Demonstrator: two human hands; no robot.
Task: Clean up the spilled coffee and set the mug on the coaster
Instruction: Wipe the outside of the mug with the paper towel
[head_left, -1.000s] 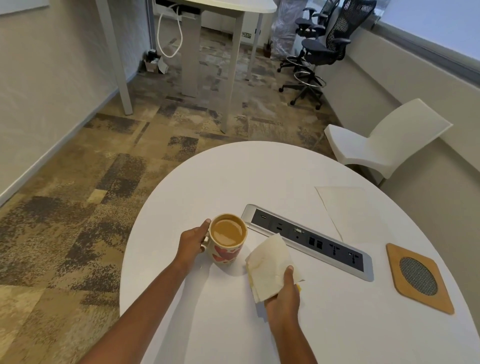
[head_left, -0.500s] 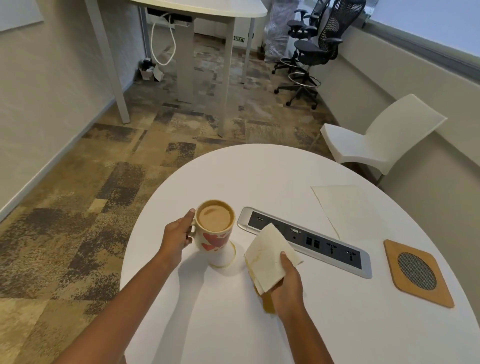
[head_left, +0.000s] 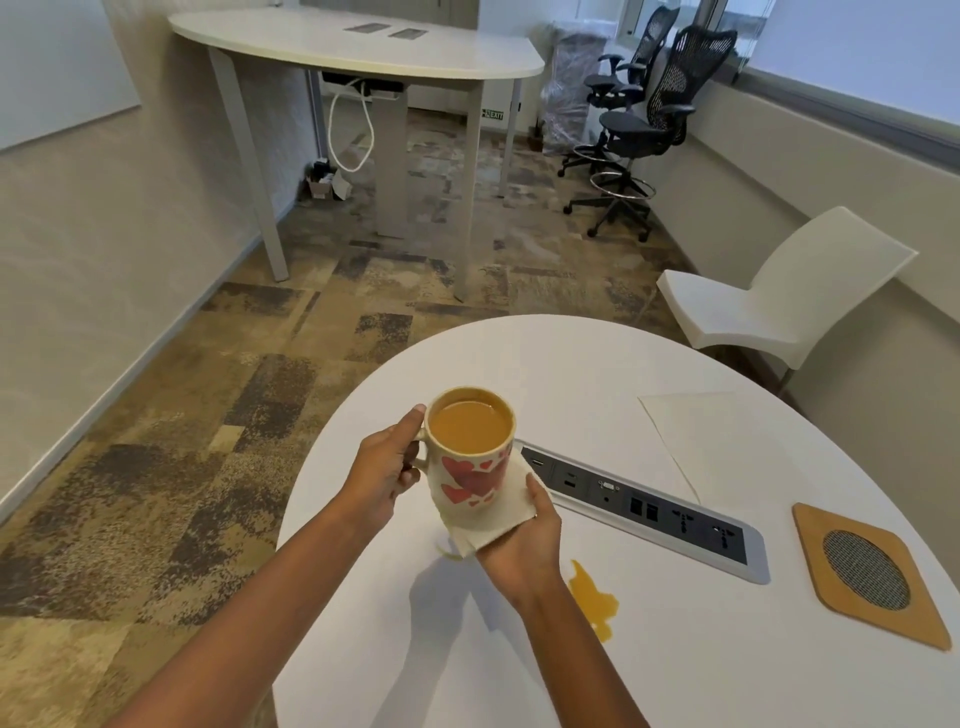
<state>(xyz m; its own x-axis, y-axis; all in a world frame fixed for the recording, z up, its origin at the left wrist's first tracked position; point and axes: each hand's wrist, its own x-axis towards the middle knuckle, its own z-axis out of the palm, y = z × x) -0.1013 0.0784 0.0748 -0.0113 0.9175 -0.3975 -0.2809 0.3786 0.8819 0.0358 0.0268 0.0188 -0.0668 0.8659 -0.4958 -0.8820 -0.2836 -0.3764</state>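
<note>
A white mug with red hearts (head_left: 470, 470), full of milky coffee, is lifted above the round white table (head_left: 675, 675). My left hand (head_left: 382, 475) grips its handle. My right hand (head_left: 522, 545) holds a folded white napkin (head_left: 498, 512) pressed under and against the mug's base. An orange-brown coffee puddle (head_left: 595, 603) lies on the table just right of my right wrist, and a thin curved trace of spill (head_left: 448, 552) shows left of the napkin. The wooden coaster with a grey mesh centre (head_left: 867, 571) lies at the right edge of the table.
A recessed power and socket strip (head_left: 644, 509) runs across the table between the mug and the coaster. A second flat napkin (head_left: 696, 431) lies behind it. A white chair (head_left: 774, 301) stands beyond the table on the right.
The mug has risen off the table in my left hand. My right hand has brought the napkin from the tabletop up under the mug's base, uncovering the puddle.
</note>
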